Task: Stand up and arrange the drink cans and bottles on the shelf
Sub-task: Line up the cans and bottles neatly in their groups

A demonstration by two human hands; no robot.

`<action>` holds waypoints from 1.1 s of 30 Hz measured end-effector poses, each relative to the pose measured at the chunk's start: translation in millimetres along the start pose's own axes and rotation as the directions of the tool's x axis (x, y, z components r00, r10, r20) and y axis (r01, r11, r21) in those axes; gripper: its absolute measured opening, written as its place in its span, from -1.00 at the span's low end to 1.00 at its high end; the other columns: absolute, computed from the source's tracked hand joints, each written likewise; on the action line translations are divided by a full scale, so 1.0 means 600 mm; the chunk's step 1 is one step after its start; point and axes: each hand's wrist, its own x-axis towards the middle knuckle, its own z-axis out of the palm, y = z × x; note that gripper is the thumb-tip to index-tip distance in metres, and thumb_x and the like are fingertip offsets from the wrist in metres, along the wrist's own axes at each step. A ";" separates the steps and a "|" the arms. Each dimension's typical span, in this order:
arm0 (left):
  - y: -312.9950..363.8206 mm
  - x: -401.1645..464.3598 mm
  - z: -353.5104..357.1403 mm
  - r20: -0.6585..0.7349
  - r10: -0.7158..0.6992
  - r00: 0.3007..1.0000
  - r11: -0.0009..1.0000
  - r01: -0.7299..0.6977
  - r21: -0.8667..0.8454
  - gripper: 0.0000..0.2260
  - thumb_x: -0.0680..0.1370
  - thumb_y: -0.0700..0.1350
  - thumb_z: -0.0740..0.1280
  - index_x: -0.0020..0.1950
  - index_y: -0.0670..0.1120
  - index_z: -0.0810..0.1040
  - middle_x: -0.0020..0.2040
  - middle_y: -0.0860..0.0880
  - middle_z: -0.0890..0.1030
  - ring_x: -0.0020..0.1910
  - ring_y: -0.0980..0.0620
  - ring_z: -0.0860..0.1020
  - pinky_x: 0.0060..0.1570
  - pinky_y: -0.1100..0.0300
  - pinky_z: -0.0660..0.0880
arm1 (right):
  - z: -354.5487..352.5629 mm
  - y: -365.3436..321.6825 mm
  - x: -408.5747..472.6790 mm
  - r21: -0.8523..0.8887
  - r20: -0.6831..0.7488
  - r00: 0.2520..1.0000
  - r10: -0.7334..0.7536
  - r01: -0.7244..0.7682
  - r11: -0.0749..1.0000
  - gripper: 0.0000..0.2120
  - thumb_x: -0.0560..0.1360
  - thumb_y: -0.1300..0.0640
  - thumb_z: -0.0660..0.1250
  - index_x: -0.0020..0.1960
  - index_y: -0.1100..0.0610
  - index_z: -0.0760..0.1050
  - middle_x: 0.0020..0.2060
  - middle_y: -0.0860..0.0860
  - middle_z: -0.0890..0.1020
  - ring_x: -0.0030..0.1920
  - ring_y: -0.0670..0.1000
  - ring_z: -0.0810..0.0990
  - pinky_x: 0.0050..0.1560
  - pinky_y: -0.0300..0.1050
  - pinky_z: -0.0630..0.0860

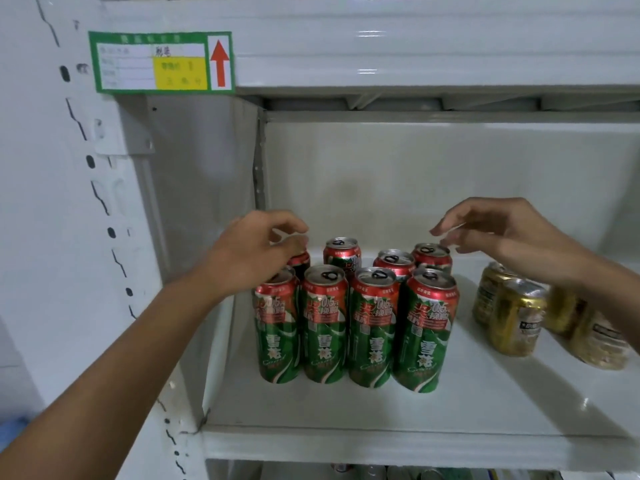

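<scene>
I see eight green cans (pixel 370 327) upright on the shelf (pixel 381 441); my left hand (pixel 256 254) pinches the back-left can, right hand (pixel 502 233) hovers released above them, gold cans (pixel 516 317) beside.

Glossy metal cans (pixel 370 327) — smooth white shelf (pixel 415 410)

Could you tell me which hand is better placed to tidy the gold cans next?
Right, probably: the right hand hovers open nearest the gold cans; the left hand is over the far-left green cans.
</scene>
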 end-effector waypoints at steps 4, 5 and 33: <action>-0.022 0.067 -0.006 0.138 -0.200 0.970 0.972 0.179 0.151 -0.80 0.57 0.06 0.42 0.19 0.14 0.61 0.28 0.01 0.58 0.25 -0.02 0.56 0.33 -0.07 0.49 | 0.003 -0.004 0.036 -0.024 0.049 0.996 -0.078 0.079 0.997 -0.86 0.57 0.25 0.38 0.00 0.04 0.67 -0.02 -0.06 0.74 0.07 -0.09 0.69 0.18 0.00 0.60; -0.021 0.077 -0.003 0.185 -0.249 0.951 0.956 0.210 0.206 -0.71 0.54 0.13 0.44 0.25 0.15 0.58 0.30 0.01 0.56 0.27 -0.03 0.54 0.34 -0.04 0.48 | 0.011 -0.010 0.049 -0.023 0.071 0.994 -0.085 0.087 0.996 -0.86 0.57 0.25 0.39 0.00 0.05 0.66 -0.03 -0.05 0.74 0.02 -0.14 0.69 0.11 -0.10 0.60; 0.012 0.116 0.001 0.305 -0.412 0.859 0.796 0.176 0.579 -0.63 0.50 0.13 0.46 -0.28 -0.13 0.51 -0.33 -0.06 0.58 -0.35 -0.02 0.57 -0.33 0.18 0.49 | 0.185 -0.038 0.235 -0.548 0.520 0.845 0.123 0.220 0.807 -0.56 0.42 -0.27 0.41 0.11 0.02 0.56 -0.06 -0.02 0.68 -0.06 -0.01 0.63 -0.07 0.00 0.62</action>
